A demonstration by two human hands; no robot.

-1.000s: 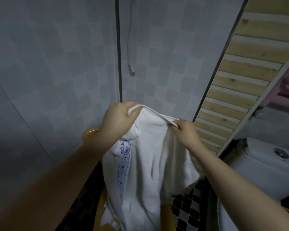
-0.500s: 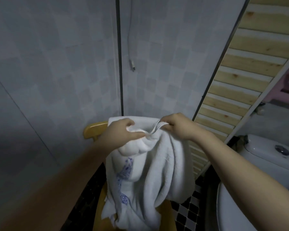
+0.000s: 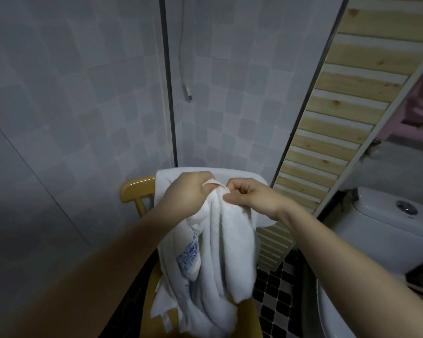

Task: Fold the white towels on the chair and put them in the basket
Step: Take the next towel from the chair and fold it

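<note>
A white towel [image 3: 220, 252] with a blue pattern hangs bunched from both my hands above a yellow wooden chair [image 3: 137, 189]. My left hand [image 3: 191, 191] grips its top edge on the left. My right hand [image 3: 249, 196] pinches the same edge just to the right, the two hands almost touching. The towel's lower end trails onto the chair seat [image 3: 247, 315]. A second white towel [image 3: 232, 173] is draped over the chair back behind my hands. No basket is in view.
Grey tiled walls meet in a corner behind the chair, with a cable [image 3: 187, 93] hanging down. A slatted wooden panel [image 3: 337, 123] leans at the right. A white toilet [image 3: 386, 230] stands at the far right on a black-and-white tiled floor [image 3: 276, 306].
My hands have come together from about a towel's width apart and dropped lower, gathering the towel's top edge. The view has tilted down, showing more of the chair.
</note>
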